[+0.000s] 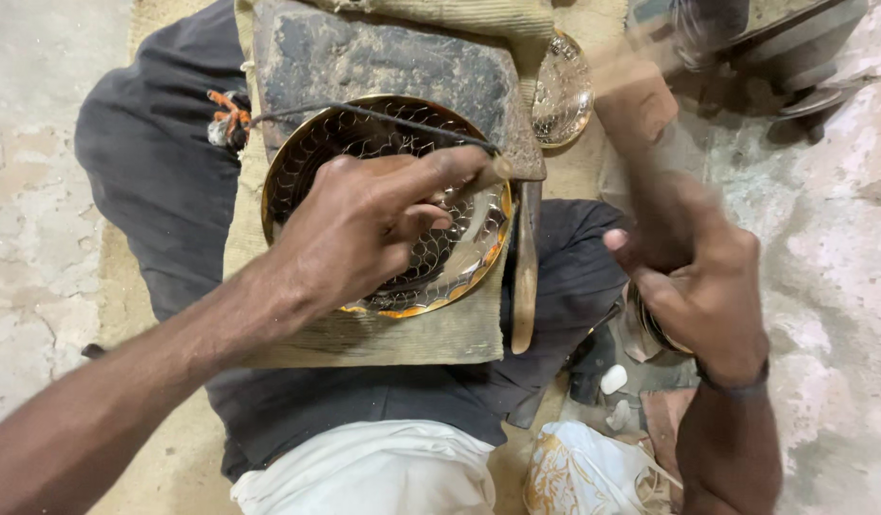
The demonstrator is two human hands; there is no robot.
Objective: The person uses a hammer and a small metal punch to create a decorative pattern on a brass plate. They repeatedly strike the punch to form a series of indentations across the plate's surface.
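Observation:
A round brass plate (469,257) engraved with a scale pattern lies on a cloth-covered pad (412,334) across my lap. My left hand (364,229) rests on the plate, shut on a small chisel (493,172) whose end points up and to the right. To the right of the plate, my right hand (703,272) grips a hammer (636,91). The hammer is raised and blurred with motion. A dark cord (364,113) runs across the plate's upper rim.
A dark stone block (383,57) sits behind the plate. A smaller engraved dish (562,91) lies at its right. A wooden-handled tool (526,277) lies beside the plate. A metal vessel (755,29) stands top right, a patterned bag (579,472) below.

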